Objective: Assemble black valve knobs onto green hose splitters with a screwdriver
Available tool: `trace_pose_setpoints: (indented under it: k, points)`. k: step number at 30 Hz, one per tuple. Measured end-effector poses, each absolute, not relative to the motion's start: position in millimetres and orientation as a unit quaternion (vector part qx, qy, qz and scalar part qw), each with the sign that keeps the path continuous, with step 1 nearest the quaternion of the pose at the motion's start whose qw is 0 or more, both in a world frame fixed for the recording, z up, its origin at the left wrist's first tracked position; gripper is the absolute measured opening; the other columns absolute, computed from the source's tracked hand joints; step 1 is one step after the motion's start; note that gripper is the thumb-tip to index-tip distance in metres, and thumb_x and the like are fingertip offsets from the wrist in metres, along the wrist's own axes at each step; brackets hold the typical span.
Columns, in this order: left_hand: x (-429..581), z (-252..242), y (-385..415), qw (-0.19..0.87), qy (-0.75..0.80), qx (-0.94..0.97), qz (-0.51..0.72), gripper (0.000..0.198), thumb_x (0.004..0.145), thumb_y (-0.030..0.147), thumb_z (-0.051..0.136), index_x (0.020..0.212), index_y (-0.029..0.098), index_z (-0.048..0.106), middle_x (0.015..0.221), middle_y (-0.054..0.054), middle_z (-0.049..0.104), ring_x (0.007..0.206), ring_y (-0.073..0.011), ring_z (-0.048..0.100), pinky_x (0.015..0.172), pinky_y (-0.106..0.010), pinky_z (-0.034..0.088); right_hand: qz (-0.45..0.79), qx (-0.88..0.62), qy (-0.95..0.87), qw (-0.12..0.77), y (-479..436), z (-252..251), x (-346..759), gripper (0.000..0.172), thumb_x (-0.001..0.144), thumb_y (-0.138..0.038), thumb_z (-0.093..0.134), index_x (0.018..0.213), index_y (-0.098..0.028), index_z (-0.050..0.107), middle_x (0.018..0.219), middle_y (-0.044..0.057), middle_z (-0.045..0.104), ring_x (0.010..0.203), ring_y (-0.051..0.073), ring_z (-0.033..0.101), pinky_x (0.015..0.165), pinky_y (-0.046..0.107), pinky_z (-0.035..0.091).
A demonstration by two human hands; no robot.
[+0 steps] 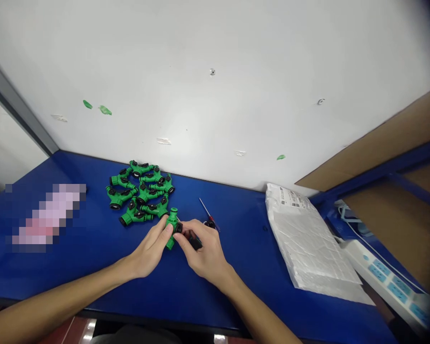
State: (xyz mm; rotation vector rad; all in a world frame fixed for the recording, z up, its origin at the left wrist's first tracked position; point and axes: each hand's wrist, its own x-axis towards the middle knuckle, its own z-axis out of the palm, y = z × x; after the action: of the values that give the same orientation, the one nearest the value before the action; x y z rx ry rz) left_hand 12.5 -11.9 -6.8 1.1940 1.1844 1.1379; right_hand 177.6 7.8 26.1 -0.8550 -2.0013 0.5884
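Observation:
Near the middle of the table, my left hand (151,248) is closed on a green connector (172,219) with a black part on its right side. My right hand (205,248) pinches that black part from the right, and a dark object (195,240) sits under its fingers, partly hidden. Several green connectors with black valves (148,192) lie in a cluster just behind and left of my hands. A thin tool with a red collar (206,209) lies behind my right hand, its lower end beside a small dark item.
A white padded package (310,239) lies at the right of the blue table (251,286). Past it is a white power strip (383,274) with a cable. A blurred pinkish item (50,217) is at the left. A white wall (200,119) stands behind the table.

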Motion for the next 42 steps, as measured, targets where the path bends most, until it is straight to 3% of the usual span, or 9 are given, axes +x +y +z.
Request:
trace_pose_setpoints:
  k: [5, 9, 12, 15, 19, 28, 31, 36, 42]
  points:
    - [13.8, -7.7, -13.6, 0.536, 0.519, 0.478, 0.463, 0.046, 0.090, 0.048, 0.053, 0.123, 0.018, 0.060, 0.130, -0.014, 0.063, 0.139, -0.0333, 0.035, 0.109, -0.044, 0.031, 0.235, -0.330, -0.812, 0.420, 8.9, 24.0, 176.7, 0.010, 0.090, -0.019, 0.058, 0.100, -0.018, 0.062, 0.075, 0.002, 0.064, 0.065, 0.013, 0.058, 0.064, 0.025, 0.050]
    - [13.4, 2.2, -14.1, 0.536, 0.485, 0.537, 0.435, 0.042, 0.096, 0.049, 0.042, 0.125, 0.021, 0.055, 0.128, -0.012, 0.061, 0.131, -0.0293, 0.043, 0.104, -0.040, 0.036, 0.301, -0.356, -0.775, 0.427, 13.3, 28.3, 181.7, 0.022, 0.088, -0.025, 0.062, 0.110, -0.019, 0.060, 0.081, 0.002, 0.067, 0.065, 0.012, 0.059, 0.064, 0.025, 0.051]
    - [11.4, 9.0, -13.1, 0.540, 0.421, 0.585, 0.435, 0.035, 0.099, 0.043, 0.038, 0.122, 0.022, 0.055, 0.127, -0.010, 0.060, 0.121, -0.0253, 0.050, 0.103, -0.039, 0.035, 0.299, -0.388, -0.773, 0.403, 22.2, 33.8, 197.1, 0.016, 0.094, -0.028, 0.053, 0.091, -0.018, 0.064, 0.077, 0.002, 0.066, 0.064, 0.013, 0.058, 0.061, 0.024, 0.047]
    - [10.6, 10.3, -10.1, 0.569, 0.362, 0.570, 0.469, 0.029, 0.099, 0.039, 0.040, 0.111, 0.020, 0.059, 0.120, -0.010, 0.064, 0.117, -0.0250, 0.052, 0.104, -0.040, 0.034, 0.235, -0.457, -0.805, 0.297, 32.5, 34.5, 218.1, 0.024, 0.095, -0.030, 0.051, 0.078, -0.018, 0.063, 0.070, 0.002, 0.062, 0.061, 0.013, 0.054, 0.058, 0.025, 0.041]
    - [11.2, 7.0, -3.4, 0.634, 0.306, 0.465, 0.537, 0.021, 0.098, 0.037, 0.045, 0.105, 0.021, 0.056, 0.090, -0.007, 0.071, 0.104, -0.0257, 0.060, 0.094, -0.041, 0.042, 0.168, -0.504, -0.837, 0.129, 39.9, 29.4, 238.6, 0.018, 0.092, -0.030, 0.055, 0.081, -0.019, 0.063, 0.076, 0.002, 0.065, 0.065, 0.015, 0.057, 0.059, 0.026, 0.038]
    - [12.4, 10.0, 1.7, 0.666, 0.316, 0.379, 0.559, 0.021, 0.095, 0.033, 0.054, 0.110, 0.020, 0.056, 0.090, -0.007, 0.071, 0.099, -0.0263, 0.064, 0.085, -0.041, 0.050, 0.133, -0.483, -0.865, 0.024, 18.9, 19.9, 221.6, 0.025, 0.088, -0.042, 0.061, 0.091, -0.017, 0.061, 0.087, 0.009, 0.071, 0.072, 0.023, 0.066, 0.059, 0.028, 0.040]
    - [13.3, 11.2, 1.8, 0.659, 0.325, 0.377, 0.565, 0.022, 0.094, 0.033, 0.055, 0.110, 0.019, 0.057, 0.081, -0.005, 0.068, 0.095, -0.0257, 0.064, 0.080, -0.040, 0.052, 0.183, -0.487, -0.848, 0.100, 19.4, 17.0, 226.2, 0.013, 0.092, -0.029, 0.054, 0.089, -0.017, 0.059, 0.078, 0.006, 0.069, 0.066, 0.019, 0.063, 0.057, 0.026, 0.039]
    - [13.3, 9.5, 3.2, 0.673, 0.322, 0.373, 0.551, 0.024, 0.094, 0.036, 0.054, 0.102, 0.014, 0.060, 0.072, -0.005, 0.062, 0.082, -0.0246, 0.064, 0.067, -0.039, 0.055, 0.304, -0.477, -0.769, 0.297, 28.5, 29.1, 251.0, 0.022, 0.097, -0.030, 0.042, 0.093, -0.018, 0.059, 0.062, -0.003, 0.054, 0.051, 0.011, 0.046, 0.051, 0.023, 0.036]
    - [15.4, 4.4, 2.1, 0.682, 0.290, 0.392, 0.545, 0.022, 0.098, 0.035, 0.046, 0.114, 0.021, 0.048, 0.075, -0.004, 0.065, 0.081, -0.0240, 0.066, 0.065, -0.039, 0.057, 0.289, -0.406, -0.791, 0.353, 20.3, 28.9, 241.4, 0.015, 0.091, -0.024, 0.050, 0.090, -0.016, 0.063, 0.064, -0.002, 0.055, 0.052, 0.010, 0.045, 0.053, 0.024, 0.037]
